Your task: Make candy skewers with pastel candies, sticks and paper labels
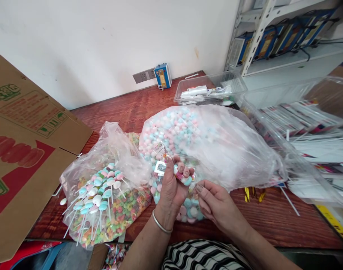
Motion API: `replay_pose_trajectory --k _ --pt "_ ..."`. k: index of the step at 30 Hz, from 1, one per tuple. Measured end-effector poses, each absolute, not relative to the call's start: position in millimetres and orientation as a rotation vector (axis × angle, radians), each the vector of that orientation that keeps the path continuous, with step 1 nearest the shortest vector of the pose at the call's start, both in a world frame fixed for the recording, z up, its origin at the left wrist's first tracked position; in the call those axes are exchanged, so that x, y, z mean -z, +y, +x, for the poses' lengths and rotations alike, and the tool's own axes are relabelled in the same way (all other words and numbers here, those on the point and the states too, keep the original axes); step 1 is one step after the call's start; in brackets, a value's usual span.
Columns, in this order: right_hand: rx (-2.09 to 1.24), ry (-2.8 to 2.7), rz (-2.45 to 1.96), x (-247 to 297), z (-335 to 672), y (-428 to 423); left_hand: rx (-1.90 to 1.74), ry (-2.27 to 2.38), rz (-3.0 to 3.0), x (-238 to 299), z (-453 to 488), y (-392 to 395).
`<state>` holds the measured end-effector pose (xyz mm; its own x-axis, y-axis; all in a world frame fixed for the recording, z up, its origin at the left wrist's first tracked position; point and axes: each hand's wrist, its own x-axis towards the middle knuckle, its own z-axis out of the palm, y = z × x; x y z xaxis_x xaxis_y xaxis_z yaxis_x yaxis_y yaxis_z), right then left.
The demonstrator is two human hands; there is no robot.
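My left hand point(172, 187), palm up, has its fingers curled around a small clear candy packet point(160, 167) with a white code label. Pink and pale blue sweets point(187, 181) show at its fingertips. Close on its right, my right hand point(216, 200) has thumb and forefinger pinched together; what lies between them is too small to make out. Behind both hands spreads a large clear bag point(171, 127) of pastel pink, blue and white candies. To the left, pastel lollipops point(99, 191) on white sticks lie on a bag of colourful ring candies point(132, 204).
A cardboard box point(27, 123) stands at the left edge of the wooden table point(117, 108). Clear plastic bins point(210, 88) sit at the back and right, the right one holding printed packets point(300, 116) and white sticks. A blue device point(162, 76) stands against the wall.
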<state>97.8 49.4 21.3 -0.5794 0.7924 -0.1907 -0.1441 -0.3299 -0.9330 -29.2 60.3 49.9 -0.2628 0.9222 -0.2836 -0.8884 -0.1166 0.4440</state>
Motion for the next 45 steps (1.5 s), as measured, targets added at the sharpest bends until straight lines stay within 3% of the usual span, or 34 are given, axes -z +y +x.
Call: replay_pose_trajectory --k 2,5,12,14,19,21,27,34,45 --pt "-2.272 -0.929 -0.791 -25.1 97.8 51.7 -1.698 0.580 0.076 -49.2 -29.1 59.4" --pt "-2.413 -0.722 -0.723 -28.4 96.9 54.0 -1.671 0.564 0.105 -46.0 -26.8 57.6" --pt "-2.136 -1.043 -0.883 -21.8 90.0 51.4 -1.703 0.711 0.145 -45.1 -31.3 60.7" --pt "-1.928 -1.304 -0.941 -19.7 91.4 50.5 -1.773 0.743 0.134 -48.5 -37.4 64.9" --pt "-0.626 -2.007 -0.949 -12.8 100.6 51.2 -1.822 0.763 0.118 -55.7 -43.2 70.8" --pt "-0.373 -2.085 -0.880 -10.9 104.3 52.2 -1.784 0.707 0.038 -57.8 -43.2 69.6" --pt "-1.038 -2.012 -0.909 -19.0 109.4 51.4 -1.657 0.573 -0.094 -61.6 -43.0 66.1" --pt "-0.371 -2.111 -0.915 -16.7 93.3 47.6 -1.725 0.742 0.010 -51.9 -6.1 61.8" --pt "-0.605 -2.168 -0.914 -14.3 106.5 46.9 -1.811 0.776 0.010 -61.4 -53.7 78.6"
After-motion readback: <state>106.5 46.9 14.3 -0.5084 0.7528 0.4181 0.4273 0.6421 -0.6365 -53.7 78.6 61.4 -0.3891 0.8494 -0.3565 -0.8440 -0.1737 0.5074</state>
